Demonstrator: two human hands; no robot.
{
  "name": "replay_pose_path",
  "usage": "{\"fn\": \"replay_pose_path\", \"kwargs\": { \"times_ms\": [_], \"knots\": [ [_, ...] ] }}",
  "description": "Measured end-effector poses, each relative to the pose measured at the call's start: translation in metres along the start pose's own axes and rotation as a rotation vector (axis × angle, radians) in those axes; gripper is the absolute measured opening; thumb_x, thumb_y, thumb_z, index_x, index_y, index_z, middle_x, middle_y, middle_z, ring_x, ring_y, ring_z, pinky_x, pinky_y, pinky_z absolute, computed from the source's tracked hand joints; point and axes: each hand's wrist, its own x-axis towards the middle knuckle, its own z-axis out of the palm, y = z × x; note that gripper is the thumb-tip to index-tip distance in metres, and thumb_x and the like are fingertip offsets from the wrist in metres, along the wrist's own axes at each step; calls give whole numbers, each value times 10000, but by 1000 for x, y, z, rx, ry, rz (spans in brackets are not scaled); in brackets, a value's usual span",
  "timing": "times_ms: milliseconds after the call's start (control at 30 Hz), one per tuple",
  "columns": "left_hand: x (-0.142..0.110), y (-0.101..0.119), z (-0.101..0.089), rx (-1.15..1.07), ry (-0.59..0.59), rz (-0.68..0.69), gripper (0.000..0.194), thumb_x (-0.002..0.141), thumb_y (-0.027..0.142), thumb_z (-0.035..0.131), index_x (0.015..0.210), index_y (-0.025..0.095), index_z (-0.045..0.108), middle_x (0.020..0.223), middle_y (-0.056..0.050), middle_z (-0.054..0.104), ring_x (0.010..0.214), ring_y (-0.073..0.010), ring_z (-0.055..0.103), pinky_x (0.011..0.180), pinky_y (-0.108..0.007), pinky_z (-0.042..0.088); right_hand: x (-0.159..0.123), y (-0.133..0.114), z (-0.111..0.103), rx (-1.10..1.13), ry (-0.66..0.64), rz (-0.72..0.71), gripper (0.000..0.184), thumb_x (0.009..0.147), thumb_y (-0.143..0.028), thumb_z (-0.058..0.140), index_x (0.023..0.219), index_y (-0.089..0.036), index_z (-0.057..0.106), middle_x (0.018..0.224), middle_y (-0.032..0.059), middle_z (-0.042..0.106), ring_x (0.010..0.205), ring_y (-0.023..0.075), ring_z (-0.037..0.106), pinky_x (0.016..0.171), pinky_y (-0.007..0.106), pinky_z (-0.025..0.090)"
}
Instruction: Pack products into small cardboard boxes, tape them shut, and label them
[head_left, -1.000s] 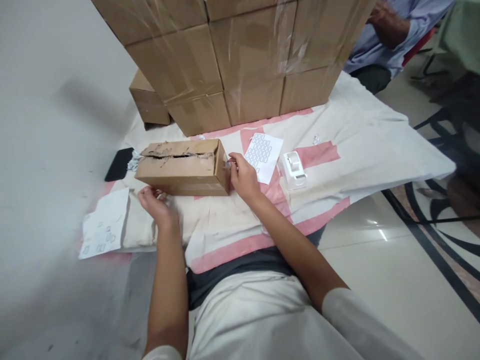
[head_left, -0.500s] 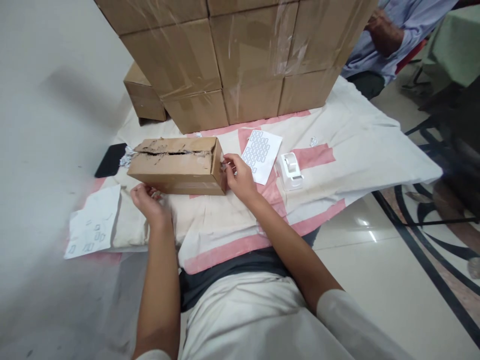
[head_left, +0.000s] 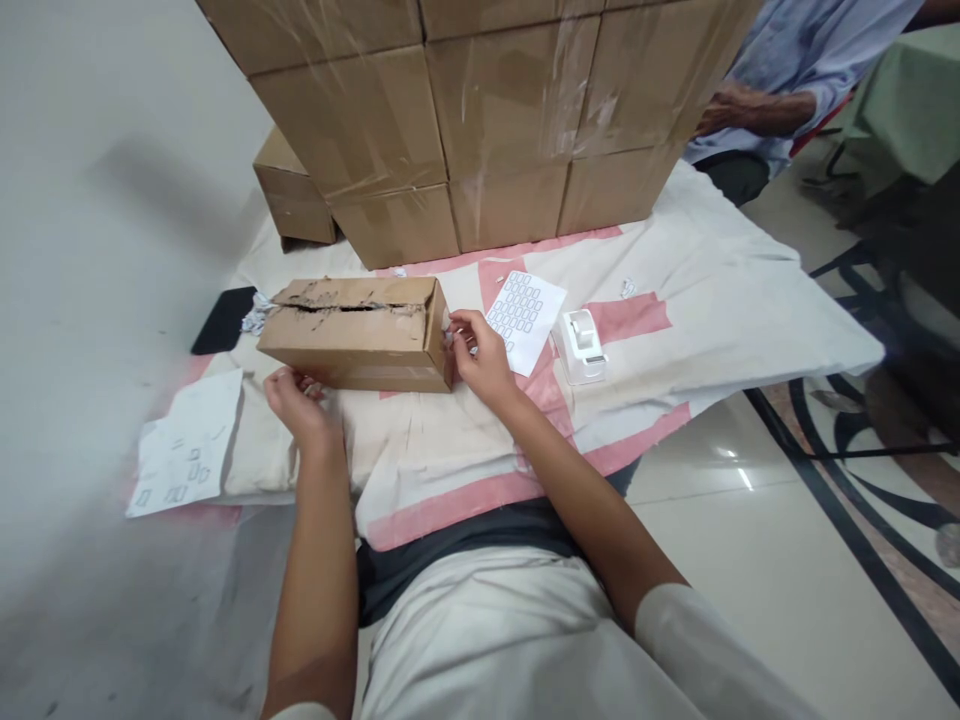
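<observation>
The right hand (head_left: pixel 484 355) had its thumb and forefinger drawn narrow at the right end of one long carton (head_left: pixel 345 350), with one small pale bit (head_left: pixel 448 337) at their tips; whether they gripped it could not be told. The left hand (head_left: pixel 296 403) had its fingers curled by the carton's near lower edge, towards the left end, and whether they held anything could not be told either. The carton lay lengthwise on the cloth (head_left: pixel 735 300), its top seam ragged and parted.

Two sheets of paper lay near: one printed sheet (head_left: pixel 532 310) just beyond the right hand, one marked sheet (head_left: pixel 187 440) to the left. There was one white tape dispenser (head_left: pixel 581 350) beside the printed sheet, one black flat object (head_left: pixel 223 320) beyond the carton's left end, and one crumpled wad (head_left: pixel 257 312) between those two. Behind stood one smaller box (head_left: pixel 296 195) and one box stack (head_left: pixel 510 110), three across in each of its lower two rows, with at least two more boxes cut off above.

Against half a second earlier, the carton and both hands had kept their places, while the one co-worker's (head_left: pixel 787 60) forearm had dropped lower.
</observation>
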Motion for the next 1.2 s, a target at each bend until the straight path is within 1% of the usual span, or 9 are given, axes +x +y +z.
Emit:
{"fn": "replay_pose_path", "kwargs": {
  "times_ms": [100, 267, 400, 467, 500, 567, 700, 967, 1200],
  "knots": [
    [0, -1, 0, -10, -3, 2, 72, 937, 214, 415, 870, 203, 391, 793, 48, 431, 629, -68, 399, 536, -178, 269, -1, 0, 1, -14, 10, 0, 236, 986, -266, 435, 1200, -233, 531, 1058, 74, 685, 917, 180, 675, 811, 324, 558],
    [0, 0, 0, -27, 15, -1, 103, 964, 207, 437, 863, 193, 427, 781, 39, 448, 616, -81, 400, 519, -198, 275, -1, -4, 0, 4, 91, 54, 194, 981, -308, 473, 1147, -231, 539, 994, 49, 684, 800, 159, 654, 739, 297, 539],
    [1, -1, 0, -23, 26, -3, 187, 993, 300, 523, 859, 187, 459, 785, 30, 467, 625, -87, 418, 527, -204, 311, 0, -7, -2, -54, 41, 11, 117, 901, -287, 571, 997, -220, 576, 944, 31, 649, 706, 144, 603, 673, 287, 504],
    [2, -1, 0, -22, 33, -4, 205, 999, 322, 535, 864, 183, 468, 794, 27, 478, 635, -88, 434, 532, -203, 324, 1, -6, -3, -91, 12, -17, 65, 909, -265, 545, 925, -216, 584, 933, 34, 632, 710, 145, 598, 673, 290, 490],
    [2, -1, 0, -24, 35, -6, 207, 1001, 322, 535, 863, 182, 469, 793, 27, 480, 636, -87, 438, 531, -203, 325, 1, -5, -3, -103, 4, -23, 79, 925, -262, 522, 905, -215, 583, 926, 36, 627, 721, 149, 600, 680, 291, 487],
    [2, -1, 0, -38, 38, -11, 206, 1003, 312, 534, 858, 180, 471, 786, 29, 479, 630, -86, 437, 526, -203, 321, 1, -3, -3, -121, -13, -19, 115, 955, -268, 482, 902, -218, 571, 924, 41, 625, 750, 159, 607, 700, 295, 487],
    [2, -2, 0, -84, 41, -18, 215, 1000, 308, 560, 849, 172, 490, 772, 33, 477, 609, -80, 416, 513, -201, 306, 1, 0, -3, -155, -39, 31, 122, 991, -292, 440, 930, -230, 525, 905, 38, 638, 781, 177, 624, 725, 306, 484],
    [2, -1, 1, -101, 49, -20, 240, 995, 332, 583, 841, 171, 494, 750, 42, 453, 596, -77, 395, 510, -200, 300, 1, 1, -4, -119, -29, 127, 91, 998, -284, 407, 930, -252, 459, 793, -10, 651, 654, 173, 650, 682, 310, 467],
    [2, -3, 0, -112, 28, -14, 153, 975, 214, 515, 836, 184, 459, 753, 37, 448, 614, -91, 400, 524, -211, 281, 0, 7, -1, -54, 2, 168, 82, 1016, -270, 368, 959, -259, 425, 787, -17, 632, 630, 163, 634, 678, 305, 478]
  ]
}}
